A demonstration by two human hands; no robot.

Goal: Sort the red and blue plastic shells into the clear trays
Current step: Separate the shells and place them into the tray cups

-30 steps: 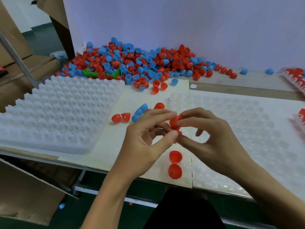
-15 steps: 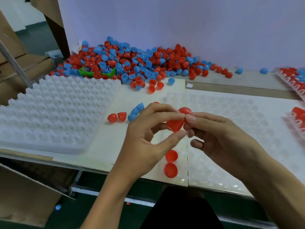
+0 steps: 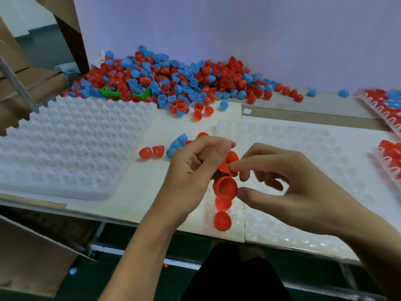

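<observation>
Centrally, above the near edge of the table, two red shells meet between the hands: an upper shell with its point downward and a lower shell whose open mouth faces the viewer. The left hand curls its fingers around the upper shell; the right hand pinches with forefinger and thumb, remaining fingers loosely spread. Below, two red shells sit in the right clear tray. The left clear tray lies well apart. A mixed red-and-blue pile occupies the far side.
</observation>
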